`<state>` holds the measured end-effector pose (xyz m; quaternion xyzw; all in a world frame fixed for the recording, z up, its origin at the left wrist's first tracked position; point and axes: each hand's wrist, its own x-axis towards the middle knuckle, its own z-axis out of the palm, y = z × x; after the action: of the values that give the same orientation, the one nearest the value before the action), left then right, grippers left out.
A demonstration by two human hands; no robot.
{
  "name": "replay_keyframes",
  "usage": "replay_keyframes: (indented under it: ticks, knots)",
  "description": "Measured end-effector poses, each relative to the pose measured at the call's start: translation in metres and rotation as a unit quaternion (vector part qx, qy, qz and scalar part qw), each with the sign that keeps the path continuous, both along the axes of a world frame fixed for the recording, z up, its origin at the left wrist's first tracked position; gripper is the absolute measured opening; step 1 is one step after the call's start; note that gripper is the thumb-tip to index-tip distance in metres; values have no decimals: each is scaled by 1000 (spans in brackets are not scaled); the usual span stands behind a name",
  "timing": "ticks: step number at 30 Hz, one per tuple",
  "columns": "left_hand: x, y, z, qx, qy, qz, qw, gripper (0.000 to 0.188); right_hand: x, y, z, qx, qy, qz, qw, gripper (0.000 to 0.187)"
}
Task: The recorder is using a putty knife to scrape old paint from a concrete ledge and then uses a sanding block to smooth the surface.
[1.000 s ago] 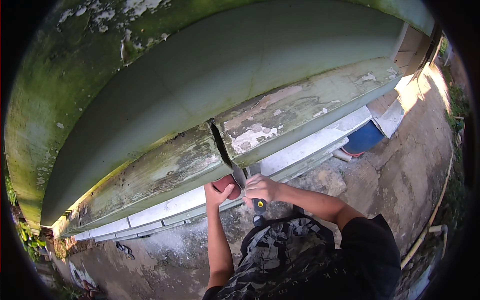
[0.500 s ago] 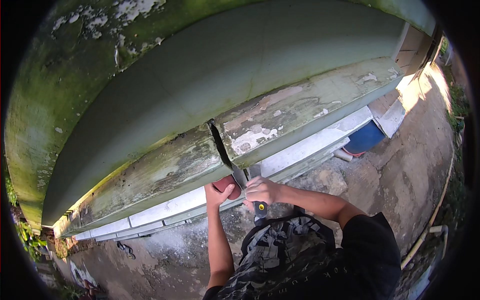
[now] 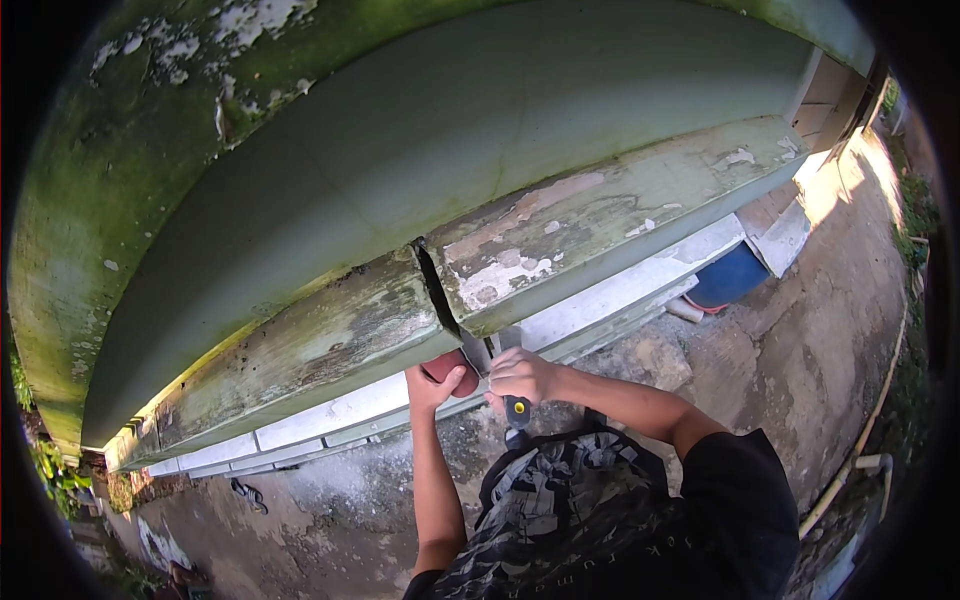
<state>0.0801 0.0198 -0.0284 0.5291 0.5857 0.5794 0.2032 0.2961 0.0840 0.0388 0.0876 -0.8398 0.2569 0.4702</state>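
My left hand is closed around a rounded reddish-brown piece, its thumb pressed on the near side. A grey, flat surface shows at that piece's right edge; I cannot tell whether it is a blade or something in a bowl. Just to the right, my right hand grips a putty knife. The dark handle with a yellow-ringed hole points toward me, and a grey blade shows beyond the fingers. Both hands are just below the front edge of a weathered green ledge, near its dark gap.
A pale green wall rises behind the ledge, and a mossy curved surface with peeling paint fills the left. Under the ledge run white steps. A blue container stands at the right, with sandals on the concrete floor at left.
The view has shifted very slightly. Both hands stay close together below the gap, with the same holds; the right hand and its handle have moved only a little.
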Motion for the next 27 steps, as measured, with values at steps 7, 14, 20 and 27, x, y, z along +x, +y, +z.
replay_keyframes:
  ticks: [7, 14, 20, 27]
  knots:
    - [2, -1, -1, -3, 1, 9, 1000, 62, 6, 4, 1, -20, 3, 2, 1000, 37]
    - [-1, -1, -4, -11, -8, 4, 1000, 61, 6, 4, -3, 3, -7, -10, 1000, 37]
    - [0, -5, -3, 16, 16, 1, 1000, 63, 7, 4, -6, 17, -1, -6, 1000, 34]
    - [-2, -1, -2, 2, -12, -8, 1000, 65, 3, 1, -6, -21, 38, -25, 999, 33]
